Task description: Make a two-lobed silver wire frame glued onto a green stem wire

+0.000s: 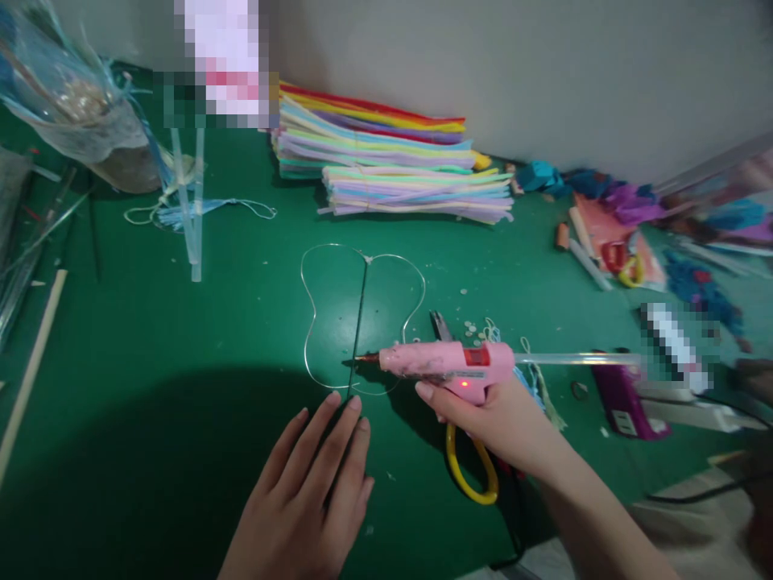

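Observation:
A thin wire frame shaped like butterfly wings lies on the green table, with a dark straight stick across its middle. My left hand lies flat, fingers stretched out, its fingertips pressing the stick's near end. My right hand grips a pink hot glue gun with a clear glue stick out its back. The gun's nozzle touches the stick near the frame's lower edge. A red light glows on the gun.
Stacked pastel pipe cleaners lie at the back by the wall. Yellow-handled scissors rest under my right hand. Clear glue sticks, a wrapped bundle, colourful scraps, a purple object and a wooden stick surround the work area.

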A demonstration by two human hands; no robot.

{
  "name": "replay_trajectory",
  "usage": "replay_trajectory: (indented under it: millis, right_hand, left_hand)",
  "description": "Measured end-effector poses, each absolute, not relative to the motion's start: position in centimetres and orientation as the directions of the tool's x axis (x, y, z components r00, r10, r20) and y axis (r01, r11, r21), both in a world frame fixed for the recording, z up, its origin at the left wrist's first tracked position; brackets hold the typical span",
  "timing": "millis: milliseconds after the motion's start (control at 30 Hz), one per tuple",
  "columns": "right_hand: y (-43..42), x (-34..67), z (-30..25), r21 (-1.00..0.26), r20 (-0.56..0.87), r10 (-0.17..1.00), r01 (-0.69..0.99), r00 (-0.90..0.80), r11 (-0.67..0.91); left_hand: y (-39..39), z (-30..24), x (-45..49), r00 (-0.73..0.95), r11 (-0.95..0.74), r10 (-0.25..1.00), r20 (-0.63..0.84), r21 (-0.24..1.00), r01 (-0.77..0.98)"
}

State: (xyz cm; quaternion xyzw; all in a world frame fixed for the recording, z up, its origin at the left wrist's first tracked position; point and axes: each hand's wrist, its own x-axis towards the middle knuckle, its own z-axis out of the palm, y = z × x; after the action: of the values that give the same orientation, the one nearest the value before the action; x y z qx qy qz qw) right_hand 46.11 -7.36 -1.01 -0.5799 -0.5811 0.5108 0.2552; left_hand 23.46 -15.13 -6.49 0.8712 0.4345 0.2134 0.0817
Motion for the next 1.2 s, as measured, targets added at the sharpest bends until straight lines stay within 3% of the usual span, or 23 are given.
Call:
replay_trajectory:
  millis: [133, 233, 467, 667, 867, 1067, 1200]
  right_hand:
    - [-7.7, 45.5, -1.2, -0.885, -0.307, 0.938, 0.410, -0.163, -0.219]
    - [-8.6, 44.7, -1.8, -0.905, -0.332, 0.936, 0.320, -0.114, -0.282]
    - [-10.2, 44.2, -3.3, -0.842, -0.521, 0.850, 0.211, -0.081, -0.496]
    - [-9.7, 44.8, -3.3, -0.877, -0.476, 0.874, 0.127, -0.101, -0.463]
    - [-9.4, 45.6, -3.0, -0.942, -0.335, 0.928, 0.028, -0.161, -0.335]
    - [-9.1, 46.3, -3.6, -0.971, -0.235, 0.969, -0.057, 0.077, -0.231]
    - [-9.2, 46.8, -3.7, -0.975, -0.204, 0.973, -0.109, 0.111, -0.192]
  left_hand:
    - [-14.6, -6.4, 23.3, 0.503, -0.590, 0.803, 0.320, 0.309, 0.746]
    - [-14.0, -6.2, 23.2, 0.443, -0.556, 0.823, 0.356, 0.344, 0.756]
    - [-14.1, -5.8, 22.9, 0.431, -0.534, 0.831, 0.352, 0.285, 0.796]
    - [-13.4, -4.4, 23.0, 0.384, -0.464, 0.866, 0.321, 0.227, 0.856]
    - [-12.4, -3.4, 22.3, 0.396, -0.439, 0.893, 0.216, 0.214, 0.873]
    - [-13.8, -3.7, 24.5, 0.416, -0.417, 0.909, 0.032, 0.093, 0.904]
    - [-14.8, -4.2, 25.2, 0.397, -0.394, 0.917, -0.044, 0.059, 0.917]
